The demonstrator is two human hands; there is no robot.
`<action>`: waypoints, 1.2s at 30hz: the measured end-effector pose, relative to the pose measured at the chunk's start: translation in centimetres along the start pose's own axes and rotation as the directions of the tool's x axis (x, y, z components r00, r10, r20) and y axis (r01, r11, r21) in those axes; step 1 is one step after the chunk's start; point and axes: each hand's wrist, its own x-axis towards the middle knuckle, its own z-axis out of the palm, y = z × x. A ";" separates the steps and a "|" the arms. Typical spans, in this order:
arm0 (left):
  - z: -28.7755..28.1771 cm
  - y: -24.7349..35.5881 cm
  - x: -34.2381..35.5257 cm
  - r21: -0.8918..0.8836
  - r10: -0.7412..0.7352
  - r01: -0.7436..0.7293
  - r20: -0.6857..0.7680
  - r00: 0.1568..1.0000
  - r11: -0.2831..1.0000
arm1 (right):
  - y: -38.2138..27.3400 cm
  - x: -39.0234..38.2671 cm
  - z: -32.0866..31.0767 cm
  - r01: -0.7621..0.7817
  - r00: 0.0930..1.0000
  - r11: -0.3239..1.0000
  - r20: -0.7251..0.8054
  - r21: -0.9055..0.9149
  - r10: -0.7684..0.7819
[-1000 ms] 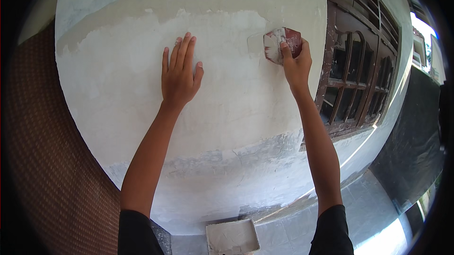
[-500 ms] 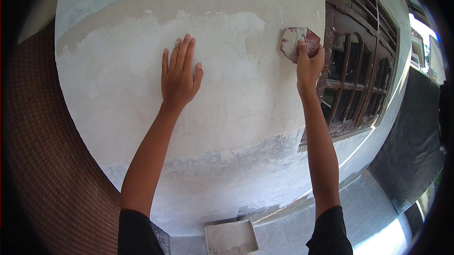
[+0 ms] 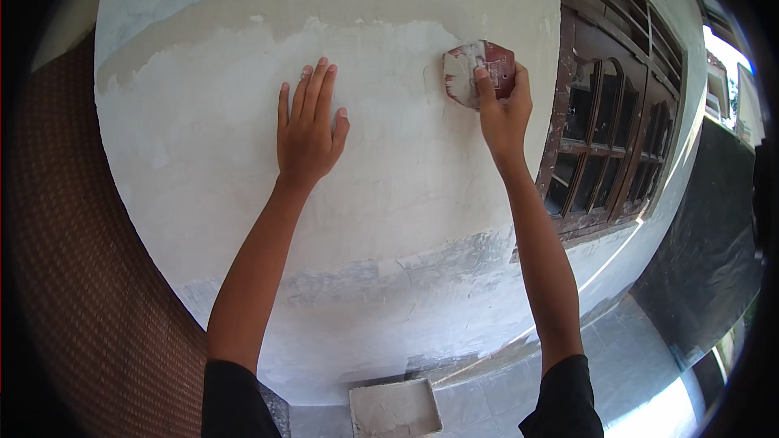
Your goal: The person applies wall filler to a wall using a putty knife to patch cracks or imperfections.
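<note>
My left hand point(image 3: 307, 129) lies flat against the white wall point(image 3: 389, 162), its fingers stretched upward and the thumb held apart. Over to the right, my right hand point(image 3: 505, 109) grips a dark red putty scraper point(image 3: 499, 71) between the thumb in front and the fingers at its right edge. Pale putty coats the scraper's left half, and its left edge is at the wall surface. A small rough patch of putty shows just left of it. Higher up, a band of damp beige putty point(image 3: 243, 8) runs across the wall.
A brown wooden window frame point(image 3: 604, 142) with dark panes is to the right of my right hand. On the tiled floor point(image 3: 495, 397) below stands a shallow tray point(image 3: 430, 405) with pale putty in it. Woven brown matting point(image 3: 97, 276) borders the wall at left.
My right hand has moved left along the wall with the scraper, away from the window and over the rough putty patch. My left hand stays in place.
</note>
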 end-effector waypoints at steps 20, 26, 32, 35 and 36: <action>-0.4 -0.1 0.0 0.004 0.004 -0.004 0.020 1.000 1.000 | 2.8 -1.3 -1.7 -0.329 0.924 0.944 -0.193 0.031 0.329; -0.2 0.0 -0.1 0.015 0.010 -0.010 0.012 1.000 1.000 | 1.1 -3.5 -0.2 -0.057 0.996 0.997 -0.061 0.051 0.060; -0.5 0.1 0.0 0.045 0.004 -0.004 0.004 1.000 0.999 | 2.7 -1.5 -2.8 -0.381 0.884 0.915 -0.239 0.131 0.402; -0.3 0.2 0.0 0.050 0.001 -0.001 -0.001 1.000 0.999 | 2.9 -1.7 -3.0 -0.231 0.918 0.965 -0.300 0.122 0.258; -0.2 0.0 0.0 0.051 0.003 -0.003 -0.002 1.000 0.999 | 2.6 -2.5 -2.5 -0.197 0.949 0.974 -0.226 0.111 0.218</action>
